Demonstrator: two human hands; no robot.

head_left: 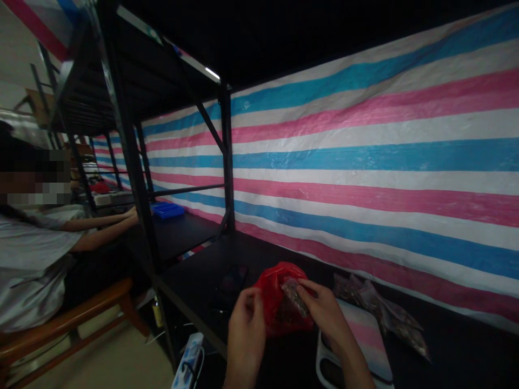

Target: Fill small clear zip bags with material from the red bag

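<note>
My left hand [246, 324] grips the near edge of a red plastic bag [278, 294] that rests on the black table [194, 281]. My right hand [324, 310] pinches a small clear packet of dark pieces [292, 294] just over the red bag's mouth. Both hands sit low in the view, close together.
Several clear packets of dark pieces [381, 310] lie to the right by the striped tarpaulin wall [365, 162]. A white striped tray [365, 346] lies under my right wrist. A dark phone [233, 280] lies beyond the bag. A co-worker [36, 254] sits at left near a blue tray [167, 210].
</note>
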